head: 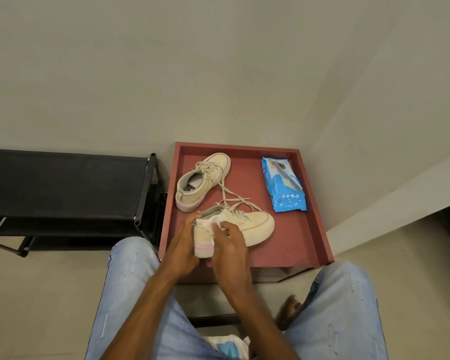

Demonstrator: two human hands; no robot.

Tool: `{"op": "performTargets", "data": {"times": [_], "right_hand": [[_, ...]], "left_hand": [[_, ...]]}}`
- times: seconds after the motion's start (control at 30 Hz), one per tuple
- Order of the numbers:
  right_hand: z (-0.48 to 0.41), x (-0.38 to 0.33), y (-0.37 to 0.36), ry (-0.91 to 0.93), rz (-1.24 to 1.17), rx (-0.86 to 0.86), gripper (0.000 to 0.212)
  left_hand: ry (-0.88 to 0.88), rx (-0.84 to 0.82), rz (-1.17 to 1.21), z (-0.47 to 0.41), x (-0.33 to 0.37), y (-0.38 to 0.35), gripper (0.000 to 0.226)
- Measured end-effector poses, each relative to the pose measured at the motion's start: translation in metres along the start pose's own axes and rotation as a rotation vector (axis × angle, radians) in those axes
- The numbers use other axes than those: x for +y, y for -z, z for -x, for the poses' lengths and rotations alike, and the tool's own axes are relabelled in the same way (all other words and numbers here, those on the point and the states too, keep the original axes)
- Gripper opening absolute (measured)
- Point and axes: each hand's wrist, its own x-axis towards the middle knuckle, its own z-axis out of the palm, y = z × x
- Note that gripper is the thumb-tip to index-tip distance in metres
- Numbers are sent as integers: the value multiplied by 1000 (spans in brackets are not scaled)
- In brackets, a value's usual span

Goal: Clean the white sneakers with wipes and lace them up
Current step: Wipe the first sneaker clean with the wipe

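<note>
Two off-white sneakers with pink heel tabs lie on a red tray-topped table. The near sneaker lies toe to the right, heel toward me. My left hand grips its heel from the left. My right hand presses a white wipe against the shoe's side near the collar. The far sneaker sits at the tray's back left, its loose laces trailing across to the near shoe. A blue pack of wipes lies at the tray's back right.
A black fabric shoe rack stands left of the table. Beige walls close in behind and to the right. My knees in light jeans flank the table's front edge, and a bare foot shows below it.
</note>
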Motion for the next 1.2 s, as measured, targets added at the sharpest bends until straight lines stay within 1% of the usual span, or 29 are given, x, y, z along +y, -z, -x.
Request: {"op": "performTargets", "data": {"times": [0.03, 0.07, 0.13, 0.17, 0.2, 0.27, 0.33, 0.37, 0.43, 0.5, 0.57, 0.63, 0.67, 0.7, 0.73, 0.77, 0.8, 0.83, 0.87, 0.9, 0.93, 0.97, 1.0, 1.03, 1.07, 1.1, 1.13, 1.17, 1.2], "right_hand": [[-3, 5, 4, -2, 28, 23, 46], [-7, 15, 8, -58, 41, 69, 44], [-17, 28, 17, -270, 24, 191, 37], [-21, 31, 18, -334, 37, 204, 34], [-22, 26, 17, -338, 91, 206, 33], [-19, 8, 7, -249, 156, 179, 30], [-9, -20, -2, -144, 72, 104, 19], [-2, -30, -5, -47, 56, 64, 20], [2, -47, -4, 153, 178, -49, 36], [-5, -34, -1, 290, 231, -110, 48], [-12, -21, 5, 163, 211, -40, 53], [-15, -17, 12, -2, 181, 83, 55], [-14, -23, 11, 26, 210, 83, 52], [-10, -31, 7, 114, 225, 28, 49], [-6, -37, 4, 242, 234, -53, 46], [-4, -39, 3, 355, 263, -106, 43], [-6, -36, 6, 404, 289, -131, 43], [-11, -30, 8, 392, 304, -118, 45], [-14, -21, 10, 311, 284, -74, 48], [-17, -17, 13, 186, 244, -15, 53], [-18, -17, 11, 101, 214, 29, 55], [-17, -22, 7, 98, 219, 21, 53], [-14, -28, 2, 174, 238, -48, 44], [-11, -33, -2, 292, 263, -116, 35], [-10, -34, -3, 381, 271, -150, 29], [-12, -32, -1, 401, 269, -146, 30], [-13, -28, 2, 345, 244, -102, 34], [-12, -25, 3, 234, 206, -39, 38], [-9, -24, 1, 158, 184, 17, 38]], "left_hand": [[-6, 2, 6, -1, -1, 0, 95], [-9, 5, 3, -1, 0, -1, 95], [-15, 11, -18, 0, 1, -1, 97], [-11, 18, -13, -1, 0, -2, 97], [6, 19, -10, 0, 1, -2, 97], [21, 29, 35, 0, 5, -1, 96], [46, 9, 102, -1, 6, -1, 88], [71, 8, 117, -3, 3, -3, 80], [192, -4, 45, -2, 4, -4, 66], [234, 7, 3, -2, 0, -8, 68], [233, 56, 50, -3, 4, -3, 71], [171, 8, 75, -6, 4, 4, 83], [178, -17, 49, -5, 6, 0, 77], [259, -6, 94, -8, 4, -11, 60], [295, -67, 49, -6, -1, -17, 43], [342, -24, 96, 0, -10, -14, 37], [292, -96, 52, 5, -24, -22, 44], [268, -67, 106, 6, -27, -23, 62], [281, -196, 57, 7, -25, -14, 76], [223, -8, -2, -6, -15, -15, 86], [219, -5, 20, -10, -3, -6, 90], [187, 22, 64, -7, 0, 4, 87], [183, 30, 143, -6, 9, 6, 75], [210, 27, 153, -8, 13, 1, 62], [226, 28, 200, -8, 11, 0, 56], [174, 38, 202, -9, 11, -2, 57], [153, 62, 194, -9, 12, -2, 63], [109, 93, 184, -9, 13, 0, 68], [111, 79, 159, -7, 8, -1, 68]]}}
